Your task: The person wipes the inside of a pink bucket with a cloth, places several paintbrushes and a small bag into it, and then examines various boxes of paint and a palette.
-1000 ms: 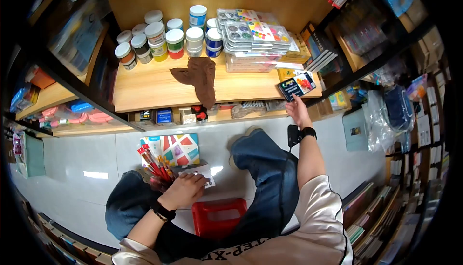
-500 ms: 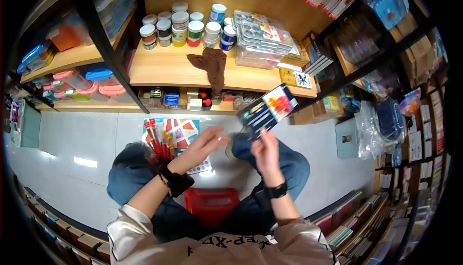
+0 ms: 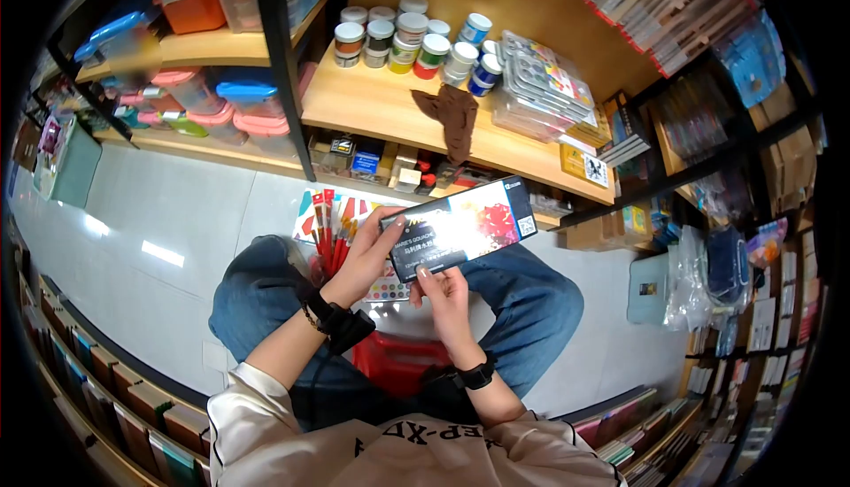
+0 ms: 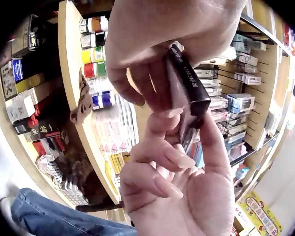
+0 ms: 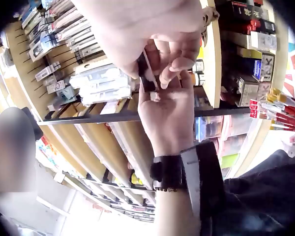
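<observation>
Above my lap, my left hand point(image 3: 366, 257) curls round the short end of the black paint box point(image 3: 460, 226). My right hand point(image 3: 443, 297) pinches its lower edge from six o'clock. The box lies tilted, its free end rising toward two o'clock. At ten o'clock of my left hand stand red-handled brushes point(image 3: 329, 232); at twelve, the wooden shelf point(image 3: 372, 111) with paint jars point(image 3: 407, 35). Both grips sit near one end, so I judge the free end could sag and the box slip out.
</observation>
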Motion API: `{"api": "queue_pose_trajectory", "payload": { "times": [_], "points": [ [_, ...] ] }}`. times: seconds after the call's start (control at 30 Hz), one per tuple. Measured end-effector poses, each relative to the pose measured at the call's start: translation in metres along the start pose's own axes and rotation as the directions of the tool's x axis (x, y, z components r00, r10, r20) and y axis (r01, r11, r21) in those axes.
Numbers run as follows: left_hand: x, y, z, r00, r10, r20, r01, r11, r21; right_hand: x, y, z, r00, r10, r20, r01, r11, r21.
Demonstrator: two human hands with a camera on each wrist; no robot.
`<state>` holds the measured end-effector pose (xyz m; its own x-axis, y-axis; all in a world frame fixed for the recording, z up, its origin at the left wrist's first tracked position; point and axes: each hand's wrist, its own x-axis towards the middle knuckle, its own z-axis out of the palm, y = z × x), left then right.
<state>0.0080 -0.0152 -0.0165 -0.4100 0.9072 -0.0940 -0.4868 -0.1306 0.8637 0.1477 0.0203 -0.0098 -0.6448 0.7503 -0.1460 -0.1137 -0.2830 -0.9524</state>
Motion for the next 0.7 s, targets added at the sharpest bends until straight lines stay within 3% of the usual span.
{"api": "queue_pose_trajectory", "payload": {
  "times": [0.07, 0.17, 0.23, 0.3, 0.37, 0.43, 0.47, 0.5, 0.63, 0.7],
  "points": [
    [-0.002, 0.007, -0.005, 0.999, 0.041, -0.033, -0.04, 0.999, 0.019, 0.001, -0.001, -0.006, 0.999, 0.0, 0.054, 0.002, 0.999, -0.036],
    [-0.005, 0.018, -0.019, 0.999, 0.024, -0.034, -0.023, 0.999, 0.03, 0.01, -0.01, -0.022, 0.986, -0.115, -0.122, 0.112, 0.993, -0.034],
    [-0.009, 0.03, -0.02, 0.998, 0.042, -0.049, -0.041, 0.999, 0.033, 0.022, -0.012, -0.046, 0.988, -0.007, -0.157, 0.034, 0.985, 0.17],
    [-0.01, 0.034, -0.024, 1.0, 0.007, 0.012, -0.009, 0.995, 0.104, 0.025, -0.021, -0.064, 0.998, 0.033, -0.048, -0.02, 0.969, 0.245],
    [-0.007, 0.033, -0.027, 1.0, -0.006, -0.004, 0.007, 0.989, 0.145, 0.023, -0.024, -0.069, 0.999, 0.021, -0.037, -0.015, 0.988, 0.155],
    [-0.007, 0.032, -0.024, 0.997, -0.042, -0.06, 0.053, 0.978, 0.202, 0.024, -0.023, -0.067, 0.987, 0.13, -0.092, -0.133, 0.991, -0.019],
    [-0.005, 0.024, -0.027, 0.995, -0.037, -0.095, 0.061, 0.965, 0.256, 0.026, -0.017, -0.067, 0.988, 0.117, -0.096, -0.115, 0.993, 0.033],
    [-0.006, 0.028, -0.021, 0.984, -0.107, -0.141, 0.134, 0.972, 0.195, 0.031, -0.002, -0.078, 0.983, 0.15, -0.108, -0.145, 0.988, 0.054],
    [0.014, 0.012, -0.026, 0.96, 0.068, -0.27, -0.002, 0.972, 0.237, 0.047, 0.056, -0.108, 0.934, 0.249, -0.257, -0.225, 0.967, 0.12],
    [0.016, 0.029, -0.024, 0.962, -0.006, -0.272, 0.064, 0.977, 0.205, 0.046, 0.099, -0.139, 0.916, 0.286, -0.281, -0.278, 0.958, 0.068]
  ]
}}
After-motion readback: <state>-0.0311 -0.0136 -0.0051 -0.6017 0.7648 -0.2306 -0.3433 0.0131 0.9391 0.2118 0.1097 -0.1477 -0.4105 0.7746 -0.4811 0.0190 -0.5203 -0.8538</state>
